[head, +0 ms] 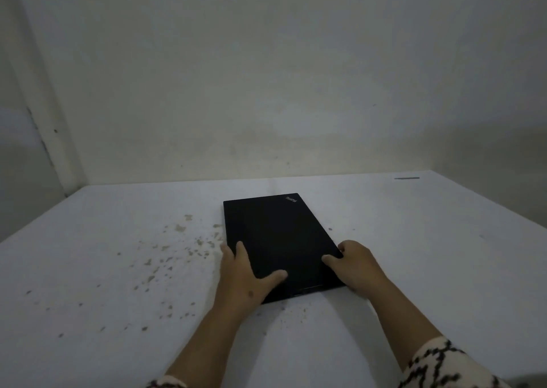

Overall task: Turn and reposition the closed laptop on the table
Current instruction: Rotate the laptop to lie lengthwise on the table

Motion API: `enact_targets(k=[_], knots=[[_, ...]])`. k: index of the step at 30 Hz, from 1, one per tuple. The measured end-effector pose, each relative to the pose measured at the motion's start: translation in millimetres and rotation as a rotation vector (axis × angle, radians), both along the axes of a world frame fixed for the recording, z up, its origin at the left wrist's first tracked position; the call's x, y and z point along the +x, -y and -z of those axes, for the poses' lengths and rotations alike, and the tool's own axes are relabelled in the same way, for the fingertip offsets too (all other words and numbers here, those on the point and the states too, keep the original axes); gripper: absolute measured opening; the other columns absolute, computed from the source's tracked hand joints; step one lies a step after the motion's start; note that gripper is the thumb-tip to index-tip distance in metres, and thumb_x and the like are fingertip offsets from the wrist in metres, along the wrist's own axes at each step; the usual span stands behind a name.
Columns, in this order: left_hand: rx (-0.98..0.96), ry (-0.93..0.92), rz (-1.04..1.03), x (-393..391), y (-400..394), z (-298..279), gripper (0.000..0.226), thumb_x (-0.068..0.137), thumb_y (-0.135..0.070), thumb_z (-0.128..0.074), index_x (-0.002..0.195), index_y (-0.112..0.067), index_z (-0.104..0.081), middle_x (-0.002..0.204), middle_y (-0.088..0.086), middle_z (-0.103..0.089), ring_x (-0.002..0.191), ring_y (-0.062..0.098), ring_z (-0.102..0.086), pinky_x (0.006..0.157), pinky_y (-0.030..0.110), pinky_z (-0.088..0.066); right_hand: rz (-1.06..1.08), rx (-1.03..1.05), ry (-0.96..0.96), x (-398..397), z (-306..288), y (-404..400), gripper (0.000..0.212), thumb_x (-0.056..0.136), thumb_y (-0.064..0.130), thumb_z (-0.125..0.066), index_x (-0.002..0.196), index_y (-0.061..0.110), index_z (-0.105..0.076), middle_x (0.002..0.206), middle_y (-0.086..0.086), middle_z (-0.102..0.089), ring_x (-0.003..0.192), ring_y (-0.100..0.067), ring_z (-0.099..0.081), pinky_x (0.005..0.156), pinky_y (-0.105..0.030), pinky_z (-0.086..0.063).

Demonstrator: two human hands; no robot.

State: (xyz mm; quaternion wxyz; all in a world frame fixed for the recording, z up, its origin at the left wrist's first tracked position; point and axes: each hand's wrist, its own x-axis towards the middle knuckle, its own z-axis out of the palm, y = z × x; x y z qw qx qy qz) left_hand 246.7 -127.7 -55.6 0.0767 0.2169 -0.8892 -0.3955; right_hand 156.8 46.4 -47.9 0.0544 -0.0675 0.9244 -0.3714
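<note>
Laptop [278,239]: closed, flat on the table [118,254], long side pointing away, near end at the hands.
Left hand [245,275]: grasping the near left corner, thumb on the lid.
Right hand [353,265]: seemingly gripping the right edge.
Advice: pivot it flat, both hands pressing evenly.

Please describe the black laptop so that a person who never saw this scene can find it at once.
A white table stands against a pale wall. Near its middle lies the closed laptop, with the left hand and right hand on its near corners. It is the only black, flat rectangle there; brown specks lie to its left.
</note>
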Motion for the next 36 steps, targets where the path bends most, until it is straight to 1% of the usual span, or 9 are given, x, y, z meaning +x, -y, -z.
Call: enact_targets(k=[3,6,9,12,18,27,31,33,36], knots=[[-0.007,0.038,0.007,17,-7,6,0.125,0.064,-0.060,-0.070,0.150,-0.014,0.008,0.160,0.007,0.016,0.149,0.023,0.001,0.118,0.036,-0.015,0.018,-0.004,-0.020,-9,0,7,0.031,0.088,0.030,-0.056,0.065,0.014,-0.042,0.066,0.001,-0.045,0.058,-0.011,-0.045,0.046,-0.022,-0.030],[-0.010,0.034,0.014,22,-4,9,0.130,0.060,-0.059,-0.074,0.151,-0.012,0.007,0.161,0.006,0.009,0.149,0.022,-0.004,0.120,0.036,-0.017,0.041,0.037,-0.033,-17,0,14,0.033,0.087,0.037,-0.057,0.077,0.006,-0.049,0.069,-0.004,-0.049,0.070,-0.022,-0.051,0.046,-0.024,-0.029],[0.009,-0.017,0.007,21,-1,9,0.126,0.058,-0.054,-0.078,0.151,-0.012,-0.003,0.161,0.006,-0.007,0.147,0.022,-0.015,0.118,0.039,-0.025,0.076,0.051,-0.039,-24,7,18,0.039,0.085,0.042,-0.059,0.080,0.004,-0.050,0.086,-0.015,-0.057,0.078,-0.029,-0.056,0.049,-0.026,-0.033],[0.024,-0.070,-0.025,21,1,6,0.118,0.057,-0.047,-0.082,0.150,-0.014,-0.016,0.159,0.005,-0.019,0.145,0.023,-0.023,0.117,0.038,-0.028,0.106,0.042,-0.033,-27,11,19,0.043,0.082,0.044,-0.061,0.084,0.001,-0.058,0.101,-0.022,-0.065,0.090,-0.035,-0.063,0.063,-0.031,-0.041],[0.034,-0.114,-0.006,26,12,1,0.109,0.055,-0.037,-0.086,0.146,-0.015,-0.030,0.153,0.005,-0.033,0.140,0.022,-0.034,0.112,0.033,-0.032,0.137,-0.066,-0.001,-20,14,22,0.043,0.082,0.036,-0.065,0.096,-0.004,-0.065,0.104,-0.022,-0.066,0.092,-0.035,-0.064,0.067,-0.031,-0.044],[0.014,-0.065,0.066,33,58,-13,0.106,0.050,-0.031,-0.089,0.143,-0.016,-0.039,0.147,0.006,-0.043,0.134,0.025,-0.041,0.106,0.036,-0.038,0.149,-0.156,0.037,5,18,41,0.040,0.086,0.029,-0.063,0.110,-0.003,-0.059,0.115,-0.022,-0.061,0.097,-0.033,-0.062,0.075,-0.035,-0.052],[0.002,-0.019,0.112,37,82,-17,0.103,0.050,-0.025,-0.090,0.141,-0.016,-0.042,0.145,0.007,-0.045,0.133,0.025,-0.042,0.106,0.036,-0.038,0.121,-0.167,0.091,22,17,52,0.034,0.088,0.024,-0.060,0.114,0.001,-0.056,0.121,-0.019,-0.057,0.098,-0.030,-0.061,0.073,-0.032,-0.049],[-0.004,0.027,0.129,37,92,-22,0.106,0.046,-0.026,-0.091,0.140,-0.018,-0.042,0.146,0.006,-0.044,0.134,0.026,-0.041,0.107,0.037,-0.038,0.117,-0.197,0.126,30,18,58,0.031,0.089,0.019,-0.058,0.115,0.001,-0.054,0.124,-0.020,-0.054,0.098,-0.030,-0.059,0.074,-0.032,-0.050],[0.004,0.082,0.159,36,108,-30,0.123,0.029,-0.038,-0.091,0.140,-0.017,-0.043,0.145,0.006,-0.045,0.134,0.025,-0.042,0.109,0.037,-0.038,0.109,-0.224,0.182,41,17,68,0.023,0.089,0.009,-0.055,0.111,0.003,-0.051,0.126,-0.019,-0.050,0.096,-0.027,-0.056,0.073,-0.031,-0.047]])
